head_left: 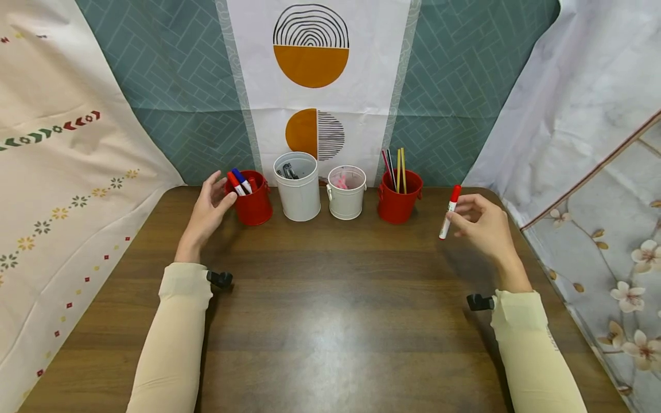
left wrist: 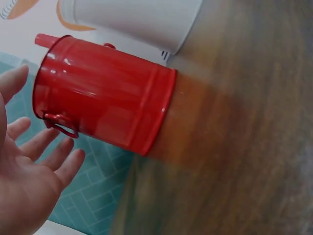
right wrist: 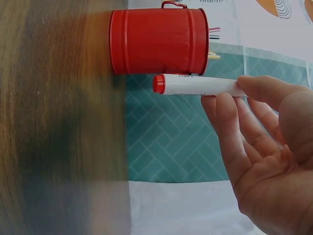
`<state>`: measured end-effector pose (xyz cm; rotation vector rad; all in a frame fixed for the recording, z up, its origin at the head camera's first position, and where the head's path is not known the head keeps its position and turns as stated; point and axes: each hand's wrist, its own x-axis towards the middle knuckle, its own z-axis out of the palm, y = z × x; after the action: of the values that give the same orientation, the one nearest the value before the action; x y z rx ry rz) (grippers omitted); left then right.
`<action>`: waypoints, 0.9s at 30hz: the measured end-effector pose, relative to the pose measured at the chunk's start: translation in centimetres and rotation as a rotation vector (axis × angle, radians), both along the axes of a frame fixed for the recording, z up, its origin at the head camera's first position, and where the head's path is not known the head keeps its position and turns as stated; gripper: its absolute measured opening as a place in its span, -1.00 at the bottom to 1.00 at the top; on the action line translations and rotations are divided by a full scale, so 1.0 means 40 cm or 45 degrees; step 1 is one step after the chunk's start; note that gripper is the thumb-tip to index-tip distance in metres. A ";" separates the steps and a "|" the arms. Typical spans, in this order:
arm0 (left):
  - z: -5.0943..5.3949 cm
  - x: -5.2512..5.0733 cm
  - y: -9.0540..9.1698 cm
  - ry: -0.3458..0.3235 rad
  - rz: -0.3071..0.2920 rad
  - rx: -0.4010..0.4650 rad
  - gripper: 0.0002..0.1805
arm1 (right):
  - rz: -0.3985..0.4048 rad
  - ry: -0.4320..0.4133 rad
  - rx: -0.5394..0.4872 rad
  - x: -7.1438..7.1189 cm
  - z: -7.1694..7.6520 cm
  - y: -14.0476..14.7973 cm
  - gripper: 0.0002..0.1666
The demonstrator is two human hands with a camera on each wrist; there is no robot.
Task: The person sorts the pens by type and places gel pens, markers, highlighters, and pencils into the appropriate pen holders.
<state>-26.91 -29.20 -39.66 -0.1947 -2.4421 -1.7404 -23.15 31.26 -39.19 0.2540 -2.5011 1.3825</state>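
Note:
My right hand (head_left: 482,223) pinches a white marker with a red cap (head_left: 451,211) between thumb and fingertips, above the table's right side. The right wrist view shows the marker's red end (right wrist: 159,84) pointing toward the table. My left hand (head_left: 206,209) is beside the left red bucket (head_left: 255,207), its fingers spread and holding nothing. Red-capped and blue-capped markers (head_left: 242,178) stand in that bucket. In the left wrist view the fingers (left wrist: 68,166) are near the bucket's side handle (left wrist: 61,126); whether they touch it I cannot tell.
Along the back edge stand a tall white bin (head_left: 302,198) with dark metal items, a small white bucket (head_left: 346,203) with pink items, and another red bucket (head_left: 396,206) holding slim sticks or pencils. Patterned cloths (head_left: 181,86) hang behind the wooden table (head_left: 330,310).

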 end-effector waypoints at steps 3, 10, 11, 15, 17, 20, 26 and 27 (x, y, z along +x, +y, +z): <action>-0.019 -0.011 -0.007 -0.035 -0.020 -0.017 -0.07 | 0.005 -0.005 -0.011 0.011 0.010 -0.013 -0.56; -0.091 -0.052 -0.038 -0.040 -0.027 -0.044 -0.12 | 0.055 -0.015 -0.061 0.020 0.028 -0.046 -0.55; -0.096 -0.054 -0.039 -0.034 -0.028 -0.048 -0.12 | 0.065 -0.016 -0.070 0.013 0.023 -0.048 -0.55; -0.103 -0.056 -0.042 -0.013 -0.026 -0.051 -0.13 | 0.088 -0.006 -0.079 -0.017 0.016 -0.072 -0.55; -0.103 -0.055 -0.045 -0.016 -0.024 -0.053 -0.13 | 0.108 0.000 -0.089 -0.027 0.029 -0.103 -0.56; -0.102 -0.053 -0.049 -0.026 -0.023 -0.070 -0.13 | 0.143 0.023 -0.103 -0.042 0.054 -0.160 -0.58; -0.077 -0.038 -0.035 -0.058 -0.038 -0.096 -0.15 | 0.258 0.026 -0.185 -0.085 0.096 -0.283 -0.56; -0.068 -0.033 -0.030 -0.065 -0.043 -0.096 -0.15 | 0.274 0.016 -0.207 -0.093 0.102 -0.305 -0.56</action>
<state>-28.24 -30.39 -42.38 -0.2032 -2.5572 -1.6884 -26.88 19.06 -35.12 0.5087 -2.3910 1.6509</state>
